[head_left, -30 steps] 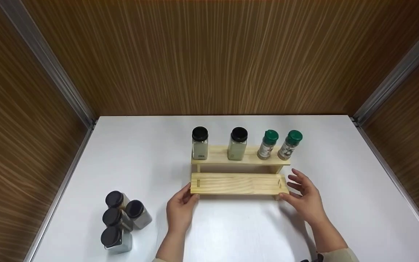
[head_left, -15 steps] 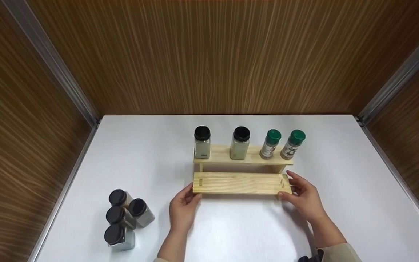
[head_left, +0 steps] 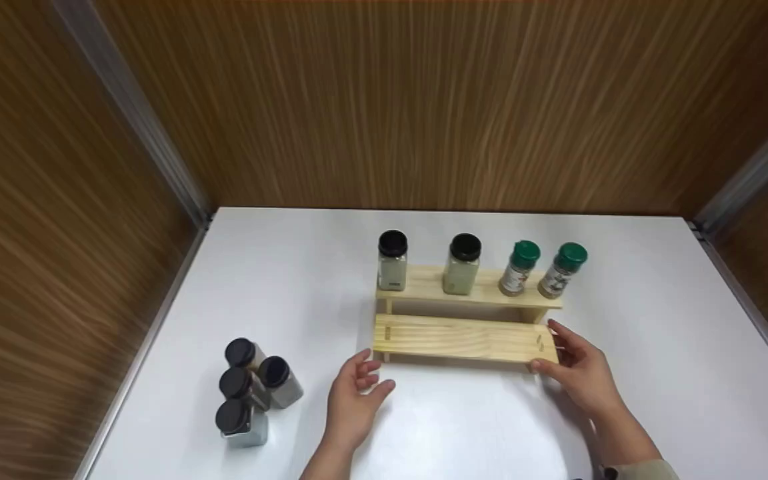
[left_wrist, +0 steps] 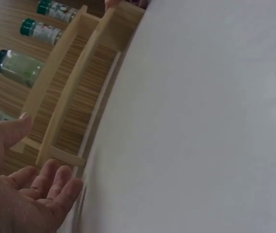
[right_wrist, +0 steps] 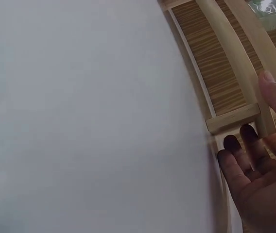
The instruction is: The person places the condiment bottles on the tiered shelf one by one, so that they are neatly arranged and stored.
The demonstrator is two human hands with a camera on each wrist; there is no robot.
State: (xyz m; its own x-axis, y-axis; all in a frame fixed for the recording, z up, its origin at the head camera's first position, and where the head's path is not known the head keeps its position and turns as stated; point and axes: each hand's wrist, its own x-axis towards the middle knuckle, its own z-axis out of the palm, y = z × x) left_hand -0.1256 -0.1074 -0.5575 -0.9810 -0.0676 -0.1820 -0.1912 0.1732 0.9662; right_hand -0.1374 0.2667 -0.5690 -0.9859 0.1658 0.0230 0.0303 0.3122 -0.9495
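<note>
Since the earlier frame the left hand (head_left: pixel 352 403) has come away from the rack's front left corner; its fingers are loosely spread with nothing between them, the thumb clear and the fingertips just beside that corner, though whether one touches I cannot tell. By contrast, the right hand (head_left: pixel 584 377) still grips the front right corner of the lower shelf (head_left: pixel 437 333), thumb at the front edge and fingers round the end, beside the leg. This wooden two-tier rack (head_left: pixel 484 341) stands upright on the white surface (head_left: pixel 451 427), right of its middle. For steadying or squaring it, I'd keep the right grip low and light, bring the left fingers back to the matching corner before any shift, and ease both ends together so it doesn't pivot. Smoothness matters because the upper shelf (head_left: pixel 424 283) carries two black-capped jars (head_left: pixel 393 272) on its left half and two green-capped spice bottles (head_left: pixel 519 277) toward its right end, tall enough, I judge, to topple at a jolt. Toward the surface's left edge, four more black-capped jars (head_left: pixel 283 392) stand clustered, so the left forearm should stay clear of them.
</note>
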